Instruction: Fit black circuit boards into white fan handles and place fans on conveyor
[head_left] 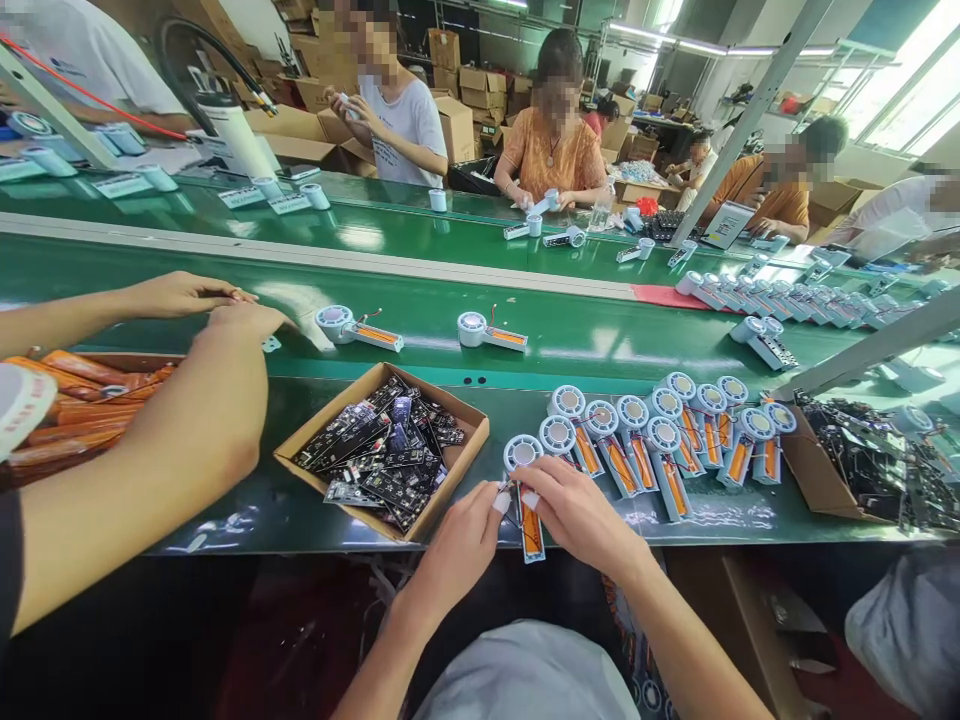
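At the front edge of the bench, a light-blue handheld fan (531, 535) lies with its handle open, an orange battery and thin wires showing inside. My left hand (474, 520) is closed in a pinch beside the fan's neck; what sits between its fingertips is too small to make out. From the other side, my right hand (577, 505) grips the fan just below its round head, fingers bent over it. White covers show on both thumbs. To the left of my hands stands a cardboard tray (300, 462) heaped with black circuit boards (405, 480).
Several similar open fans (664, 435) crowd the bench to the right, beside another box of boards (825, 490). Two fans (472, 328) lie on the green belt (420, 290). A co-worker's arms (187, 400) reach in from the left over wrapped orange batteries (82, 400). People work opposite.
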